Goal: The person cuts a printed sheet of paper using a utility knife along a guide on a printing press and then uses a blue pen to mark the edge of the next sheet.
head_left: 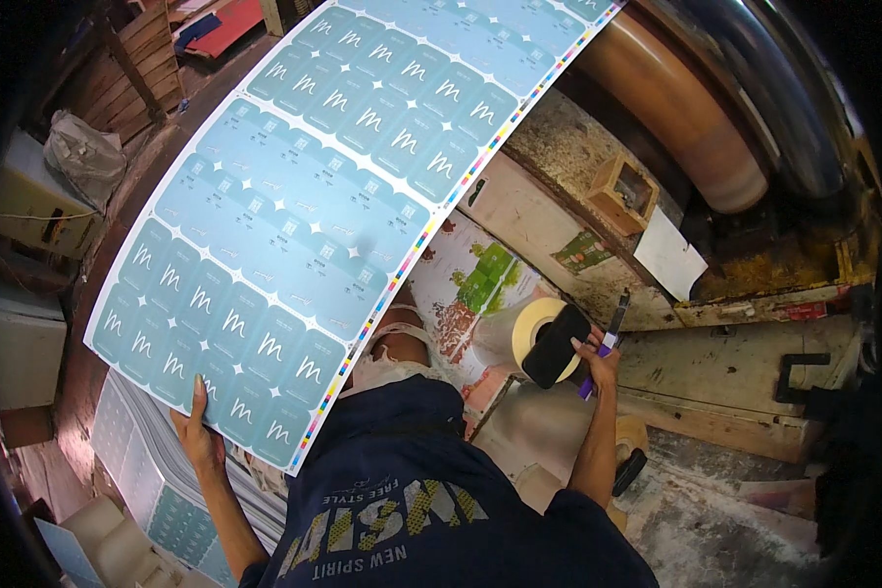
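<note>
A large printed sheet [265,245], pale blue and teal with rows of card-shaped panels and a colour strip along its right edge, slants across the view. My left hand [201,431] pinches its near edge, thumb on top and fingers mostly hidden underneath. To the right, my right hand [598,363] is closed around a slim purple-and-white utility knife [608,345], its metal end pointing away from me. Its fingertips are by a black rounded object [557,345], which covers part of a film roll [529,323] with a cream end. Whether they touch it I cannot tell.
A stack of printed sheets [157,461] stands under the held sheet at lower left. Large machine rollers [676,118] run along the upper right, above a small wooden box [622,194] and a white paper piece [670,253]. A sack [83,152] lies at far left.
</note>
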Motion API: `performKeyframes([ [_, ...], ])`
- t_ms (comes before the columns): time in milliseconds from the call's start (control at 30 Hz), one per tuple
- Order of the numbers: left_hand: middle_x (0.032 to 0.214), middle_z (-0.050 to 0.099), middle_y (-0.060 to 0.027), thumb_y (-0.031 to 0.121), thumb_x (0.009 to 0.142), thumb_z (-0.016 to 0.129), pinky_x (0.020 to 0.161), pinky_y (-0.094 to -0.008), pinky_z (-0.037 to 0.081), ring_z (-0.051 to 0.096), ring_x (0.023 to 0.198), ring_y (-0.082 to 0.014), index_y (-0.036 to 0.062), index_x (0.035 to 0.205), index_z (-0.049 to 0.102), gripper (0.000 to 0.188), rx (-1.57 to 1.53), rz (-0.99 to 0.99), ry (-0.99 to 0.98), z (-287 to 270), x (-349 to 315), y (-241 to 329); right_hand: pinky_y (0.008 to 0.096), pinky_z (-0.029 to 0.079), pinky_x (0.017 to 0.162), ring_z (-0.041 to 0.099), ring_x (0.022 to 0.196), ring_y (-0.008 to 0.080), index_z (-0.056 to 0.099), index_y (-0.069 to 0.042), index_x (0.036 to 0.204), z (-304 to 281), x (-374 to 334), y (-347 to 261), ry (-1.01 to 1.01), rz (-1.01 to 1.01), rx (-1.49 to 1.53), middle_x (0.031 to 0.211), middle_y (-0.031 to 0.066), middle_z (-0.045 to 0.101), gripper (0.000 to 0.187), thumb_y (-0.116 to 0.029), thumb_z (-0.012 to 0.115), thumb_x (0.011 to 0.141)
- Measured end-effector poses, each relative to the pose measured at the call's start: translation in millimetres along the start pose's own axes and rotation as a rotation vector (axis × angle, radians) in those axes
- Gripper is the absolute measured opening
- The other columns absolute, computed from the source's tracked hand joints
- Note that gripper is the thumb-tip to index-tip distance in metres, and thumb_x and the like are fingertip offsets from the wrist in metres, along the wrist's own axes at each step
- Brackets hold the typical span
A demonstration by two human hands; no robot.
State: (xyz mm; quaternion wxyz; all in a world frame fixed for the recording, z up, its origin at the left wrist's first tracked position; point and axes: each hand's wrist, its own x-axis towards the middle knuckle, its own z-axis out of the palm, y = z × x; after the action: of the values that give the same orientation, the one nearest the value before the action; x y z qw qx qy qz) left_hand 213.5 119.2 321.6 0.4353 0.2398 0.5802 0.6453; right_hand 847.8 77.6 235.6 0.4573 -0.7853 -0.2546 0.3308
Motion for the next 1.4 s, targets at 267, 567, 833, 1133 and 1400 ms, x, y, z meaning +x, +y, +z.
performKeyframes([
  [267,0.119,0.057,-0.0142,0.009,0.088,0.067,0.087,-0.0328,0.051,0.06,0.102,-0.0203,-0.0032,0.129,0.043,0.05,0.012,-0.035,0.047,-6.5,-8.7,4.2,0.037,0.051,0.084,0.063,0.097,0.0232,0.059,0.003,0.123,-4.5,3.1,-53.1,0.14,0.162,-0.143,0.112,0.0175,0.064,0.08,-0.043,0.087,0.063],
  [567,0.117,0.058,-0.0143,0.01,0.088,0.066,0.084,-0.0342,0.053,0.061,0.101,-0.022,-0.002,0.128,0.044,0.047,-0.032,-0.076,0.114,-26.8,-14.3,-4.7,0.0398,0.05,0.082,0.062,0.093,0.0242,0.064,0.005,0.113,-7.3,50.8,-42.5,0.278,0.026,-0.251,0.104,0.0148,0.065,0.081,-0.056,0.082,0.064],
  [833,0.125,0.055,-0.0154,0.017,0.091,0.062,0.088,-0.0354,0.051,0.058,0.109,-0.0238,0.0011,0.138,0.038,0.055,0.118,0.039,0.212,-45.1,-13.1,-26.4,0.037,0.05,0.062,0.061,0.062,0.0187,0.066,0.002,0.093,-16.8,102.3,-49.9,0.453,-0.03,-0.113,0.077,0.009,0.065,0.062,-0.059,0.06,0.085],
  [1133,0.122,0.055,-0.0078,0.018,0.091,0.063,0.091,-0.029,0.044,0.054,0.105,-0.016,-0.0007,0.135,0.044,0.051,0.269,0.228,0.186,-76.5,-17.7,-27.4,0.0253,0.039,0.035,0.05,0.044,0.0103,0.056,-0.002,0.12,48.2,108.3,-206.7,0.274,-0.435,0.209,0.072,0.0068,0.06,0.035,-0.029,0.048,0.1],
  [1400,0.118,0.056,-0.007,0.018,0.09,0.065,0.088,-0.029,0.044,0.054,0.102,-0.0143,0.0041,0.135,0.045,0.051,0.27,0.052,0.256,-79.3,-31.2,-21.1,0.0247,0.038,0.037,0.049,0.044,0.008,0.057,-0.001,0.12,148.0,142.6,-305.4,-0.179,-0.558,0.279,0.07,0.0051,0.059,0.034,-0.026,0.052,0.099],
])
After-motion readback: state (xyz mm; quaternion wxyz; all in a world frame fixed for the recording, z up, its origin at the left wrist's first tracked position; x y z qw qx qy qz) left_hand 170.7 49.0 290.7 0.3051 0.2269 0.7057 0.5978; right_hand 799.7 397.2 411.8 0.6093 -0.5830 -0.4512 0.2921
